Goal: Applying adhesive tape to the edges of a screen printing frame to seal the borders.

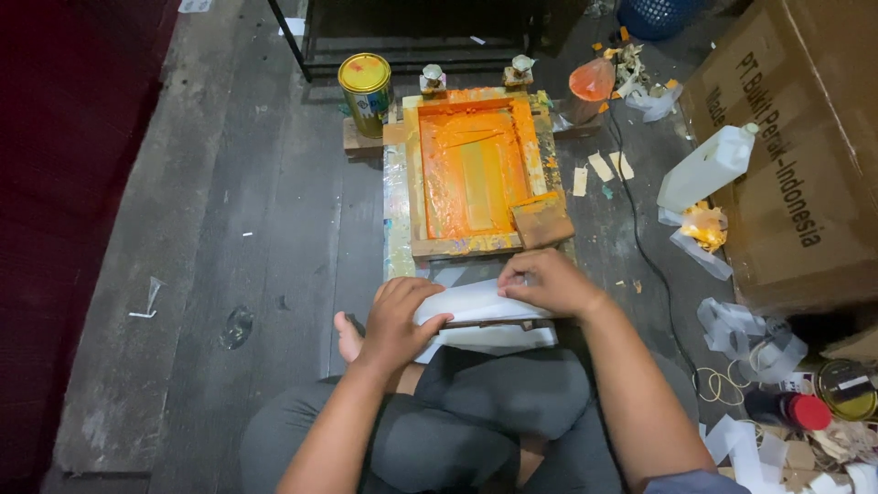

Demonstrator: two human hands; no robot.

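Below the orange screen frame (471, 174), both hands' fingers pinch white plastic sheets (476, 302)

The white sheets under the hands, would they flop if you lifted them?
Probably floppy: the white sheets look thin and curve under the left hand and right hand. Likely light too. Being a loose stack, they might slide apart when pushed.
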